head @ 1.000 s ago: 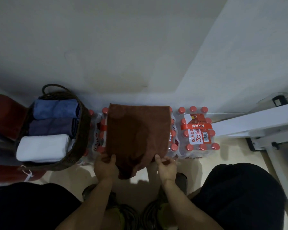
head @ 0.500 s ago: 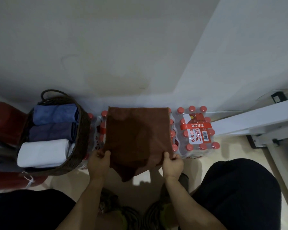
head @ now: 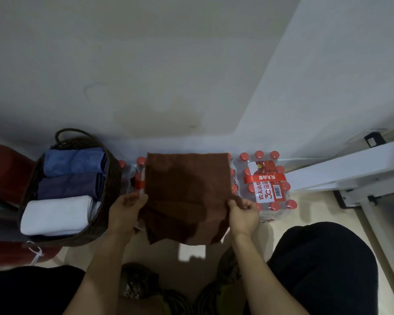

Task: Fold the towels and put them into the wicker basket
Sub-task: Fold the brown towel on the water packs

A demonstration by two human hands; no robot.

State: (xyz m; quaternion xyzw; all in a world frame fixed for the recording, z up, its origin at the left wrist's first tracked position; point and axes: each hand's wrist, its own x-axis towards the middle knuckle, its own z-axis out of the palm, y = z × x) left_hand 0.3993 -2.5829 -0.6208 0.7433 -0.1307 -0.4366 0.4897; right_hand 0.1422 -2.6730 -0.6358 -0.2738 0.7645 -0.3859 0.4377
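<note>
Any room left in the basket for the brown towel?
The basket looks full: blue, purple and white towels fill it wall to wall. Bare floor lies right of the bottle pack.

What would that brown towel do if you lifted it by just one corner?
Probably flop and unfold: the brown towel already sags in loose layers off the near edge of the bottle packs. It looks soft and light, since the left hand and right hand pinch only its side edges.
</note>
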